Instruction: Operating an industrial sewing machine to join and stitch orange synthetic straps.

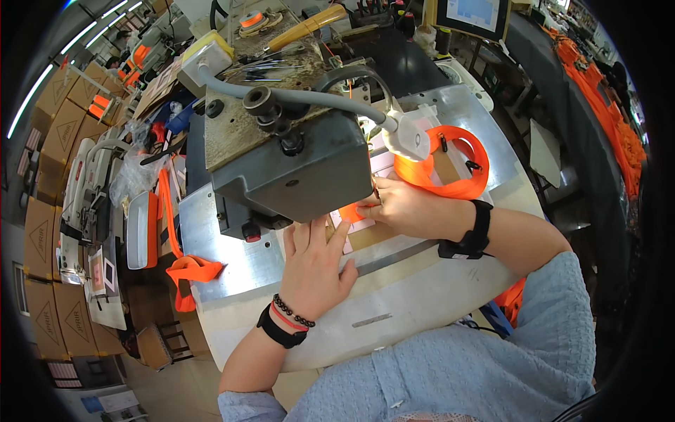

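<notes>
My left hand [314, 264] lies flat beneath the head of a sewing machine [292, 176]. Its fingers are spread, with the tips at the edge of a small orange fabric piece [349, 212]. That piece rests on a pale pink template [360, 226] on the machine bed. From the right, my right hand [422, 209] reaches in with fingers curled and pressed together over the orange piece. Whatever the right fingertips pinch is mostly hidden. A coiled orange strap [474, 158] with small black parts lies just beyond my right hand.
A lit lamp [408, 137] on a grey flexible neck hangs above the work. A wooden-handled tool [309, 27] and thin metal rods lie on the machine top. Orange fabric [191, 271] hangs over the left table edge, near a white-and-orange bin [142, 231]. A screen [472, 13] stands behind.
</notes>
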Motion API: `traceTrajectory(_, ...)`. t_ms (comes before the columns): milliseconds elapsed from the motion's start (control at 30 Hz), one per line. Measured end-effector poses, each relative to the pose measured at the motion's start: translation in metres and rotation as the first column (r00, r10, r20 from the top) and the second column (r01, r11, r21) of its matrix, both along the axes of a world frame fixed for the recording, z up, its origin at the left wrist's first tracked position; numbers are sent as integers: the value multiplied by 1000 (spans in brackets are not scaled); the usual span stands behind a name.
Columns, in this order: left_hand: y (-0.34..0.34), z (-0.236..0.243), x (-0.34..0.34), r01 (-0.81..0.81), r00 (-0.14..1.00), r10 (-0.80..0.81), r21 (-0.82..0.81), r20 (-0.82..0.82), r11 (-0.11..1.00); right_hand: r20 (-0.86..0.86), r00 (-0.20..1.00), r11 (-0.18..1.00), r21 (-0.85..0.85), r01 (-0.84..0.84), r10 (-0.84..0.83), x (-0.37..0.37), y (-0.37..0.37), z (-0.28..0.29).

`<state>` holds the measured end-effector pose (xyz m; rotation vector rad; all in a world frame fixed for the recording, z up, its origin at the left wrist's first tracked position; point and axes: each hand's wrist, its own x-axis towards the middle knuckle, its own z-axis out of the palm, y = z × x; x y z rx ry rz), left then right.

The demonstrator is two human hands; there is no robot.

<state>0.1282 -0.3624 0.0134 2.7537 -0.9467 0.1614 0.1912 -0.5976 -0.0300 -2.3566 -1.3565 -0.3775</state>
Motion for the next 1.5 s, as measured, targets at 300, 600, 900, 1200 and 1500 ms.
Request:
traceTrajectory(300,5,-5,2,12,995,-14,-16,-99,1000,-45,999,1000,-23,2,-3,-1,1,7)
traceTrajectory(600,10,-11,8,73,994,-75,-33,-84,997,-39,999,997,-69,24,-26,-7,1,16)
traceTrajectory(900,12,-10,10,79,989,-82,-32,-119,996,-86,996,1000,11,18,-17,-4,2,12)
traceTrajectory(1200,18,-9,19,95,982,-108,-85,-154,992,-87,994,997,41,73,-69,2,4,0)
traceTrajectory(1500,23,-10,33,62,954,-87,-97,-287,993,-240,971,990,141,11,23,23,0,2)
